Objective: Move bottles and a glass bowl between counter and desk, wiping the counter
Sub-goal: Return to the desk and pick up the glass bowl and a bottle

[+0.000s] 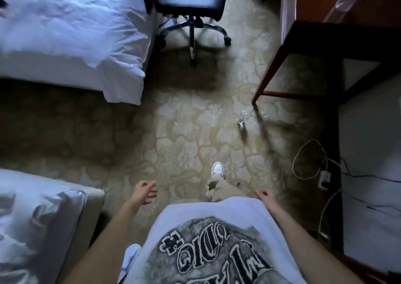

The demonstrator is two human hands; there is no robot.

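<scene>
While nothing's being held, both hands, left and right, are hanging loosely curled. A clear bottle is being left upright on the carpet near the worktop leg.

Counts on the carpet and around it

There were two beds, one bottle, one office chair, one desk and two hands.
</scene>
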